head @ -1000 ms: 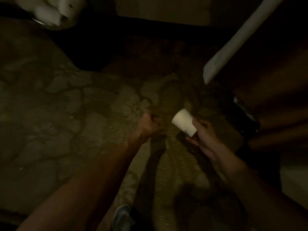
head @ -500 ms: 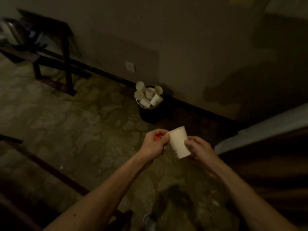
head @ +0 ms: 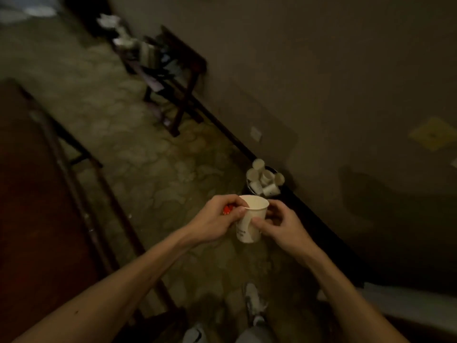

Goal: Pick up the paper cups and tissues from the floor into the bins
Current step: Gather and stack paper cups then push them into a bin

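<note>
A paper cup (head: 251, 219) is held upright above the floor (head: 153, 174) between both hands. Its rim is pinched by the left hand (head: 217, 219), where a small red item (head: 228, 209) is also gripped. Its side is clasped by the curled fingers (head: 257, 222) of the right hand (head: 282, 226). Just beyond, a dark bin (head: 274, 170) heaped with cups (head: 265, 178) is seen by the wall (head: 321, 82).

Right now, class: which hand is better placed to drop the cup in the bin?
Right. The right hand grips the paper cup by its side, nearest the bin; the left hand also holds a red thing.
</note>
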Demonstrator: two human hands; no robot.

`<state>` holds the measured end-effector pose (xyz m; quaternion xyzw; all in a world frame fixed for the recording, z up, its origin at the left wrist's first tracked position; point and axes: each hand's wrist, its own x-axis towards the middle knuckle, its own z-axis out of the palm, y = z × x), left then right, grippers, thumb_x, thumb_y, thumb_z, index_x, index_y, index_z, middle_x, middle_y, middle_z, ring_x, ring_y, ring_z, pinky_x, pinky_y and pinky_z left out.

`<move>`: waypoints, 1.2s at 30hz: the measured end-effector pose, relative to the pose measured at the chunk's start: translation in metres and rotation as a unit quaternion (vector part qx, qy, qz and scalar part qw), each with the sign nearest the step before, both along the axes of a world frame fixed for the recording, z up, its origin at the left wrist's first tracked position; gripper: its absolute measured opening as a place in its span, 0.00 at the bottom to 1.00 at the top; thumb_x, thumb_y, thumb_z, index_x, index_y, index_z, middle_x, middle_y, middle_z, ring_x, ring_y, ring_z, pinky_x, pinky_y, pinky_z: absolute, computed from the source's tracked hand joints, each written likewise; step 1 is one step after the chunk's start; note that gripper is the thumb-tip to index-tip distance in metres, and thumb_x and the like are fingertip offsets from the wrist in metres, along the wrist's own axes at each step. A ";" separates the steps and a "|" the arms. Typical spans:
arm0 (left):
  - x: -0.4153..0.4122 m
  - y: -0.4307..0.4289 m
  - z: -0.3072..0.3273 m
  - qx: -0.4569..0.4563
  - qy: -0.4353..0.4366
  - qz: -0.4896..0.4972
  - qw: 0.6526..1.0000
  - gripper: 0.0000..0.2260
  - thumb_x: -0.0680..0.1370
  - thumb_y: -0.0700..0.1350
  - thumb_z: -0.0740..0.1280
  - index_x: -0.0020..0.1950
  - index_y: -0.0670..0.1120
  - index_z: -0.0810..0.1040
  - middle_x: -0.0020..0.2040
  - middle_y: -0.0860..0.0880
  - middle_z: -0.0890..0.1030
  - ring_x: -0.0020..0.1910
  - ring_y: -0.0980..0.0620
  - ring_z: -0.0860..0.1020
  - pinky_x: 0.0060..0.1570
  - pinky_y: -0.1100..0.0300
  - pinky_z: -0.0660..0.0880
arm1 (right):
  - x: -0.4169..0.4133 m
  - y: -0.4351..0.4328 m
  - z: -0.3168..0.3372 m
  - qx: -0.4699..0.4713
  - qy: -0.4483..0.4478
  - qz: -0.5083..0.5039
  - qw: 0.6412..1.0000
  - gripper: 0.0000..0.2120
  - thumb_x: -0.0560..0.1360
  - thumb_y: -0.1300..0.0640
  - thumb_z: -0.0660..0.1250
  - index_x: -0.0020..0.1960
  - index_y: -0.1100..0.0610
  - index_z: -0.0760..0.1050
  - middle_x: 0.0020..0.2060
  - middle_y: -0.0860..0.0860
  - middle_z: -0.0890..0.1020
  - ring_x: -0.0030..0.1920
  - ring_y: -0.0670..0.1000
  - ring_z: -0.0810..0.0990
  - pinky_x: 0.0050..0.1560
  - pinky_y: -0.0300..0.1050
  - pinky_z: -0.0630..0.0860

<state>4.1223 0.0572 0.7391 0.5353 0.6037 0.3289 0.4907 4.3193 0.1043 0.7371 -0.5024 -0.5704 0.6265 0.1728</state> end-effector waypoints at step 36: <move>0.057 -0.803 0.098 0.082 0.008 0.955 0.287 0.07 0.79 0.44 0.67 0.50 0.40 0.77 0.39 0.51 0.79 0.34 0.63 0.78 0.33 0.69 0.74 | -0.274 -0.737 0.075 -0.074 0.073 0.838 0.535 0.26 0.66 0.36 0.71 0.59 0.48 0.75 0.51 0.46 0.83 0.49 0.45 0.84 0.47 0.43 0.82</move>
